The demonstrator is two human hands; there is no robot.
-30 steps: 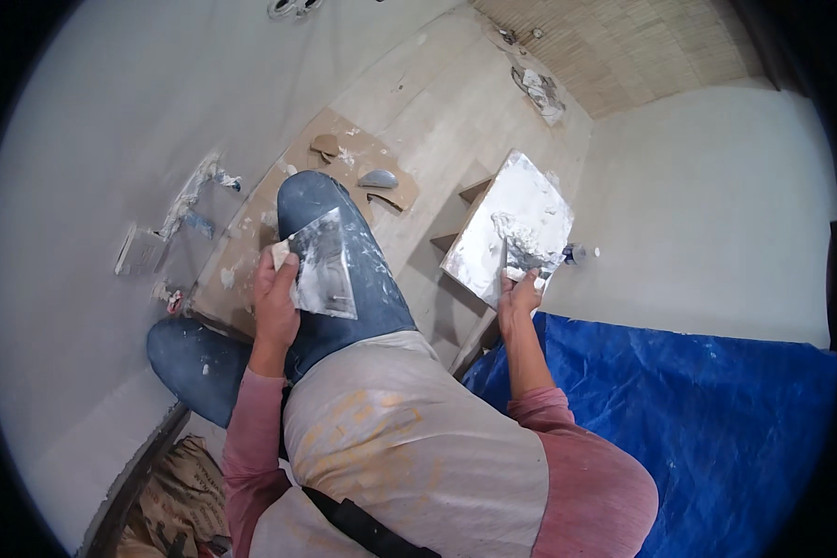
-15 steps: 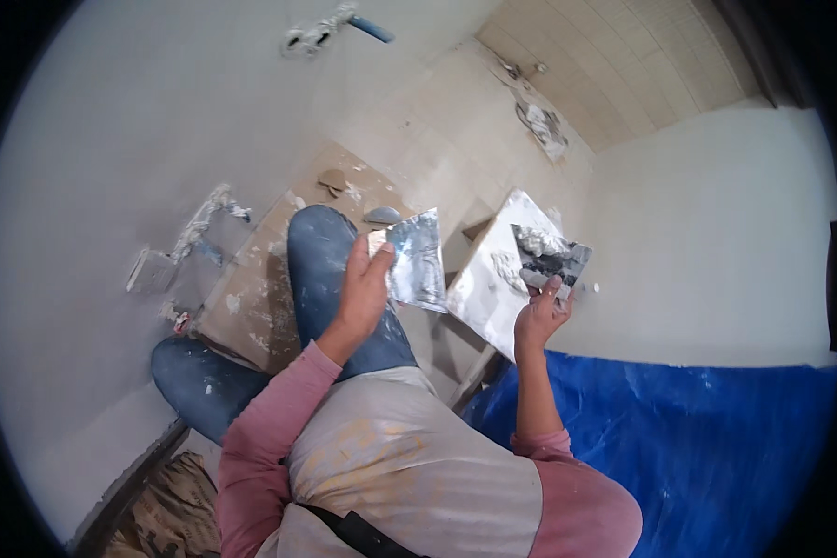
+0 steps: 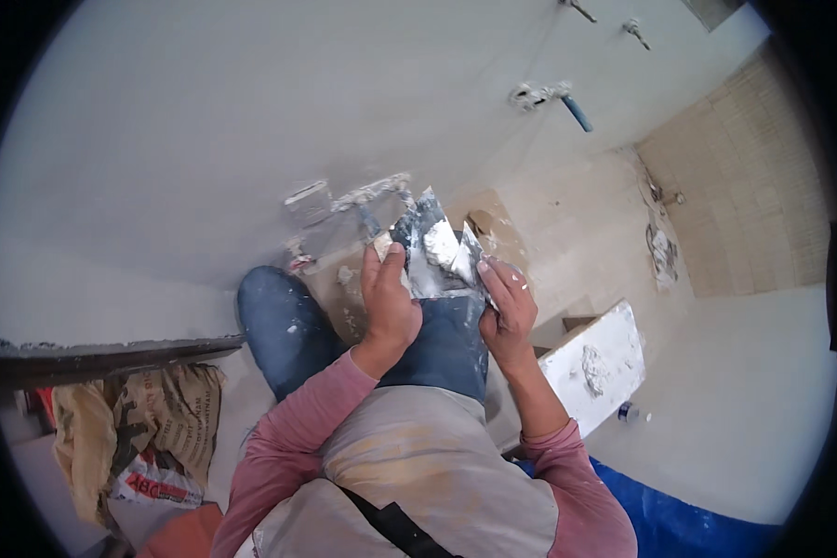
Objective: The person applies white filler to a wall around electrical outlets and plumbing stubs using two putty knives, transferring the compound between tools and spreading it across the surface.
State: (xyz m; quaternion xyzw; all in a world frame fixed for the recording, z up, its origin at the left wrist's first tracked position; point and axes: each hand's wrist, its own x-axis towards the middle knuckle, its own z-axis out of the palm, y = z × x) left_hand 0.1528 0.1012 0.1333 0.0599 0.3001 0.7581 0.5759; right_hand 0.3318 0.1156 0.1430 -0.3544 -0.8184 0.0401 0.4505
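My left hand [image 3: 391, 307] is closed on the handle of a wide metal putty knife [image 3: 422, 277], its blade raised over my thighs. A lump of white putty [image 3: 440, 244] lies on that blade. Closed on a second metal putty knife [image 3: 469, 253], my right hand [image 3: 510, 312] brings its blade against or close beside the putty; exact contact is hard to see. White smears mark the right fingers. To the right of my right hand stands a white board [image 3: 623, 339] with another putty heap [image 3: 593, 370] on it.
Ahead, the pale wall has a rough putty-edged channel [image 3: 372, 192] and a blue pipe stub [image 3: 577, 112]. Paper sacks [image 3: 172, 418] lie lower left beside a dark ledge [image 3: 112, 361]. A blue tarp [image 3: 679, 511] spreads at lower right. Stained cardboard [image 3: 339, 284] covers floor near my knees.
The right putty knife has come from the board across to the left one. Putty now sits on the left blade. The view has swung left, showing more wall and the sacks.
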